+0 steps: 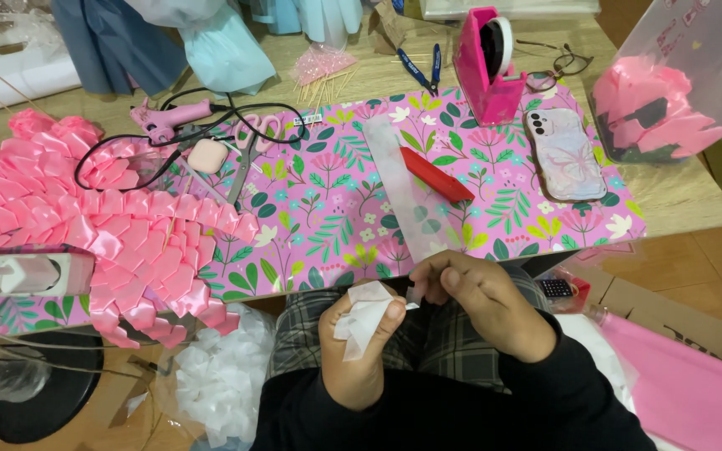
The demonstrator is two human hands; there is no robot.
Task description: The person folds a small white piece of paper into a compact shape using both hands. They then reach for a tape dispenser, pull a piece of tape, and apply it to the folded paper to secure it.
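We pinch a small folded piece of white satin ribbon (363,321) in our left hand (359,351), just off the desk's (678,196) near edge over our lap. Our right hand (482,301) closes narrowly on a small clear strip (414,292) beside it. The ribbon looks light, soft and slippery, best gripped at its fold.

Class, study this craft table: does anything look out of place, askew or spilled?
Yes. A bundle of thin wooden sticks lies fanned out loosely near the table's far edge, and the glue gun's black cord sprawls in loops across the pink ribbon petals. Nothing looks damaged.
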